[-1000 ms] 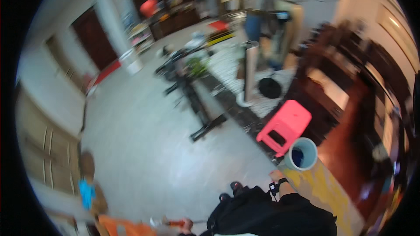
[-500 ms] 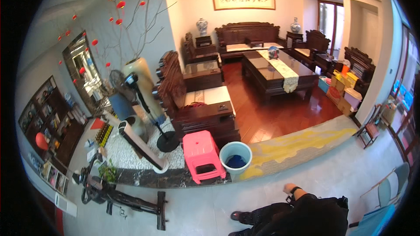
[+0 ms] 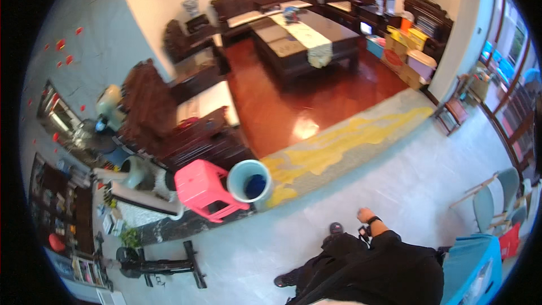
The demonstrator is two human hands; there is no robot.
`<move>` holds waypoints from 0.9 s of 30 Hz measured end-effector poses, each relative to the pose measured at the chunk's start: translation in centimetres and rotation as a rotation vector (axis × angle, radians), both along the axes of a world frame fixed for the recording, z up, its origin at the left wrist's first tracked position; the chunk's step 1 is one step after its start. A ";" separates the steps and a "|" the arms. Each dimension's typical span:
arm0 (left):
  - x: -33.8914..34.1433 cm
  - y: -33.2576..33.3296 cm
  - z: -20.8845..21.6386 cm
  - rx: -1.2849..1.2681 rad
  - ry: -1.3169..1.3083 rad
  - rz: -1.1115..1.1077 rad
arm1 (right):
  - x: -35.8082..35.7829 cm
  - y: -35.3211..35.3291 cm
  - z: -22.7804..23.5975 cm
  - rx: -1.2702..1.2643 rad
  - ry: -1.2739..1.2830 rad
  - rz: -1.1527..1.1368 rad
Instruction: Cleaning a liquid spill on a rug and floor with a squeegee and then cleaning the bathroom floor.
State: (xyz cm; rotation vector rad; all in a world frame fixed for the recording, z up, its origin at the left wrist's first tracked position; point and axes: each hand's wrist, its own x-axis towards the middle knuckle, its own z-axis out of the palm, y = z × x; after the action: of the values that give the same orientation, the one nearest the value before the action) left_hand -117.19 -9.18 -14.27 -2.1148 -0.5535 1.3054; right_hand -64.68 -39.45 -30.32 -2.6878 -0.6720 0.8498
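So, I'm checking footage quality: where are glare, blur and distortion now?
Head view, centre: bright glare on the glossy red wooden floor; head view, left: dark wooden bookcase looks blurred; head view, right: brown-framed glass doors lean, fisheye-distorted.

Stool (image 3: 197, 183) left of bucket (image 3: 239, 178) — rug (image 3: 339, 147) right, table (image 3: 273, 40) behind.

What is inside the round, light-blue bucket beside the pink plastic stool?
Inside the round, light-blue bucket, dark-blue contents show low down, too unclear to identify. Whatever lies beneath them is covered and cannot be seen.
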 end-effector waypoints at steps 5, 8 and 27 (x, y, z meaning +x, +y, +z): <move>5.8 -2.8 1.3 0.002 0.037 -0.031 | 8.6 -3.2 6.9 0.305 -0.207 -0.293; 8.4 -4.2 2.6 -0.002 0.060 -0.028 | 12.1 -9.1 8.6 0.301 -0.200 -0.449; 27.7 -0.1 6.3 0.018 0.298 -0.341 | 27.3 -30.0 12.0 0.303 -0.099 -0.727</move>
State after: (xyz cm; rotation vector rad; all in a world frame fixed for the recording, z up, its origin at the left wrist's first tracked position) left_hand -89.46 -9.29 -8.02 -1.8512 -0.0738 1.3701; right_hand -37.36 -69.44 -18.31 -2.4114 0.1684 0.3832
